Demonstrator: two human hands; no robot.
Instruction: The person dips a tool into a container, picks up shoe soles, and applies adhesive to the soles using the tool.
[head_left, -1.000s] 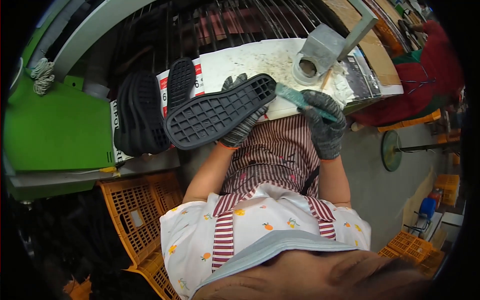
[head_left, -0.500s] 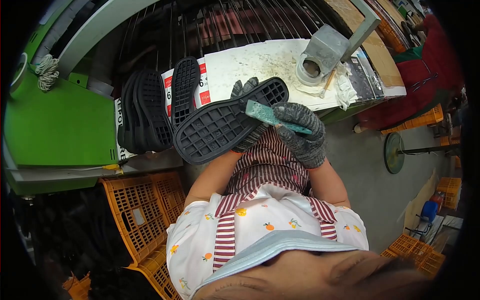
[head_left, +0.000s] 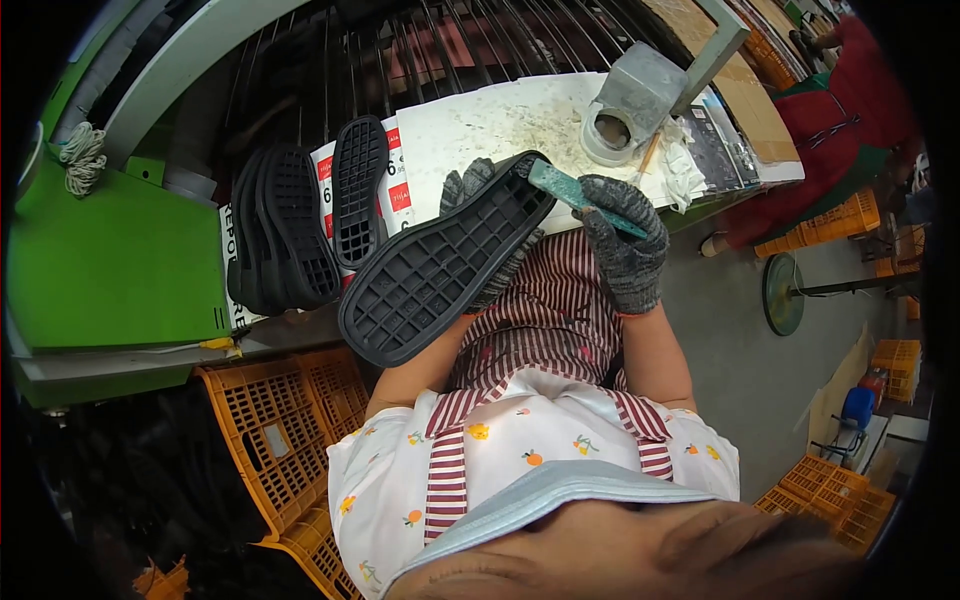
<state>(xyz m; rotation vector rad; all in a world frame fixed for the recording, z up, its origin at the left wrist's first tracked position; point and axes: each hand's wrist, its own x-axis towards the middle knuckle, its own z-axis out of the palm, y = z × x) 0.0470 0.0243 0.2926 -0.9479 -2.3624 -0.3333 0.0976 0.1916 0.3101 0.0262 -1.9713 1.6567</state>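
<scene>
A black shoe sole [head_left: 440, 270] with a grid of square recesses is tilted in front of me. My left hand [head_left: 478, 185], in a grey knit glove, is closed around it from behind, fingers showing past its upper edge and the palm partly hidden. My right hand [head_left: 625, 235], gloved alike, grips a flat teal brush [head_left: 572, 187] crusted with pale residue. The brush's far end meets the narrow upper right end of the sole; any bristles are hidden. Left of the held sole, another sole [head_left: 357, 190] lies on the table beside several soles [head_left: 290, 230] standing in a row.
A grey pot with a round opening [head_left: 612, 132] stands at the table's right on stained white board [head_left: 480, 130], near crumpled tissue [head_left: 683, 175]. A green panel [head_left: 110, 270] is at left. Orange crates [head_left: 265, 440] sit below. Another person in red [head_left: 830, 125] is at far right.
The brush has moved up and right along the sole to its narrow end. The sole has tilted more steeply, its wide end dropping lower and nearer me.
</scene>
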